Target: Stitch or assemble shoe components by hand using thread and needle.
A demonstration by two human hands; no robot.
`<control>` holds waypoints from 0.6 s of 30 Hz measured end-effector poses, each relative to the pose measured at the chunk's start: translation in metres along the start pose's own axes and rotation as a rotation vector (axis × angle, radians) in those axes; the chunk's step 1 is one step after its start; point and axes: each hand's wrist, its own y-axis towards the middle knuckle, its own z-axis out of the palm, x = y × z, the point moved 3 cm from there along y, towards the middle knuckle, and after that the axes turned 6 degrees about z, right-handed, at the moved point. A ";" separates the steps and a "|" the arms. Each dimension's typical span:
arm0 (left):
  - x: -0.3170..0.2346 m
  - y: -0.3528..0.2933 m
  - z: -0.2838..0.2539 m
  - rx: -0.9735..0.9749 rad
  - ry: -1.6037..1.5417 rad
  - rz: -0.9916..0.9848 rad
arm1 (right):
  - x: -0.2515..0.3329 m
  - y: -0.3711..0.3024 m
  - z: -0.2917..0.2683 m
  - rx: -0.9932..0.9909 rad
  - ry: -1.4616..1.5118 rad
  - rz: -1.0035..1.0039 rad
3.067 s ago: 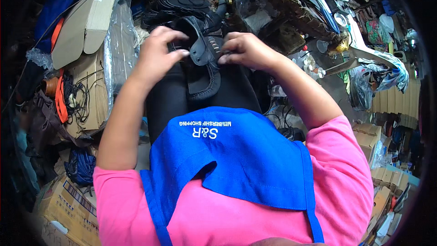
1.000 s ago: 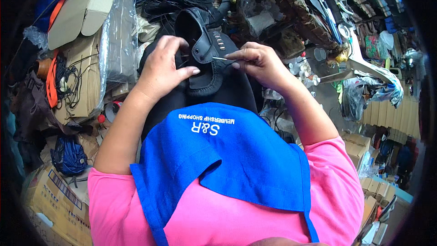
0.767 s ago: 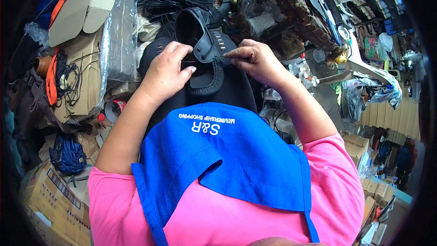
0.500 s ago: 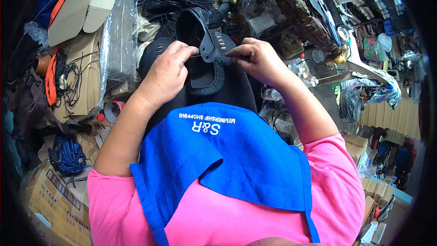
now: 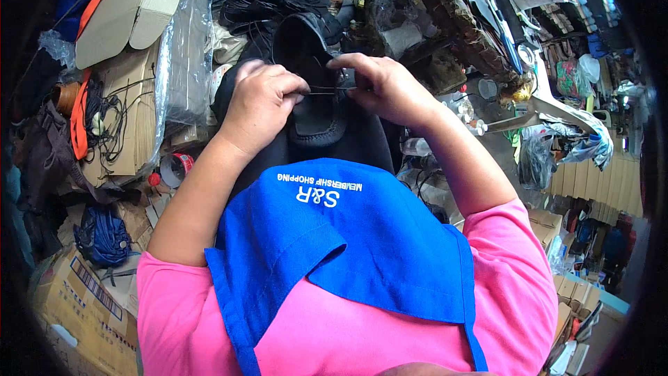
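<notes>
Shoe (image 5: 320, 117): Lies black and open-mouthed on the dark-clad lap (image 5: 365, 145), toward the far edge, about midway between left and right edges, rounded stitched end facing the apron (image 5: 396, 244).
Left hand (image 5: 261, 101): Closes thumb and index finger in a tight pinch just over the shoe's left rim, with hold of a thin thread (image 5: 323, 90).
Right hand (image 5: 391, 89): Stretches the index finger to the shoe's right rim, apparently touching; sets the thumb lower and well clear of it, beside the thread. Grip on the thread impossible to tell, remaining fingers being hidden.
Thread: Spans the shoe's opening in 2 near-level strands, left pinch to right thumb.
Handwork: Calls, by judgement, for a slow, even pull, strands apart against tangling, shoe braced on the lap, tension eased before any puckering of the rim.
Apron: Bears 2 rows of white lettering on bright blue, upside down in view, 1 large and 1 small.
Carton (image 5: 87, 310): Shows dark print and a barred panel on yellowish board, well beyond the lap's left edge.
Round container (image 5: 182, 162): Carries red label, print too small to read, near the lap's left edge.
</notes>
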 end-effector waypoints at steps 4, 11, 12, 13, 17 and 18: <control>0.007 0.001 0.002 -0.086 0.256 0.116 | -0.011 -0.011 -0.002 0.118 0.117 0.304; 0.015 0.005 0.010 -0.075 0.226 0.084 | -0.010 -0.010 -0.004 0.090 0.172 0.292; 0.015 0.005 0.011 -0.084 0.232 0.089 | -0.012 -0.010 -0.004 0.114 0.140 0.347; 0.016 0.005 0.011 -0.076 0.238 0.079 | -0.012 -0.010 -0.004 0.116 0.161 0.322; 0.018 0.007 0.012 -0.059 0.193 0.061 | -0.017 -0.014 -0.002 0.080 0.240 0.335; 0.020 0.007 0.012 -0.045 0.138 0.041 | -0.021 -0.016 0.000 0.088 0.278 0.399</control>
